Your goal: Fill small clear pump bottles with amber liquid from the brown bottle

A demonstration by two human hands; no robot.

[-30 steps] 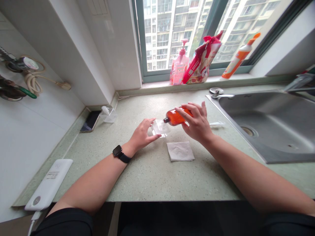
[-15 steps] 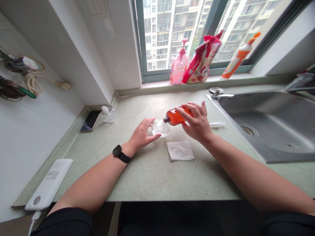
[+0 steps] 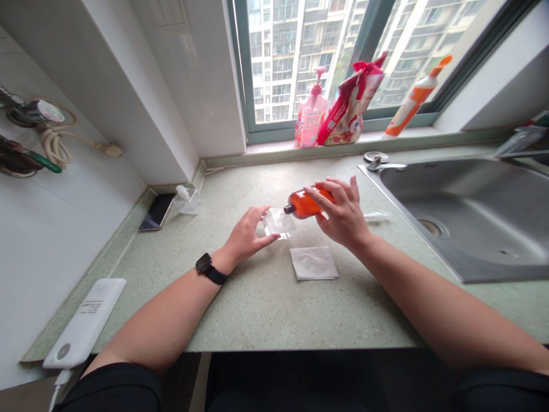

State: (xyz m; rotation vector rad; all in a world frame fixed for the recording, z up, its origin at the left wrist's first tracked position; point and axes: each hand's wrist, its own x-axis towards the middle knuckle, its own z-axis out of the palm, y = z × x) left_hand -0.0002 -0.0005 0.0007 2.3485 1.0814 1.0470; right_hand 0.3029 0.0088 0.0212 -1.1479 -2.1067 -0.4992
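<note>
Right hand (image 3: pixel 343 220) tips an orange bottle (image 3: pixel 305 205), clamped, over a clear pouch (image 3: pixel 278 221).
Left hand (image 3: pixel 249 233) pinches the pouch; bare counter (image 3: pixel 266 303) lies nearer than the pouch.

Bright, even daylight comes through the window (image 3: pixel 343 57) at the far edge of the worktop (image 3: pixel 266 309). The towers outside look pale and washed out. Shadows are soft and faint, lying just under the arms. The sink (image 3: pixel 480 229) shows a dull sheen. Everything is sharp, but wide-lens distortion bends walls and window frame outward near the corners.
</note>
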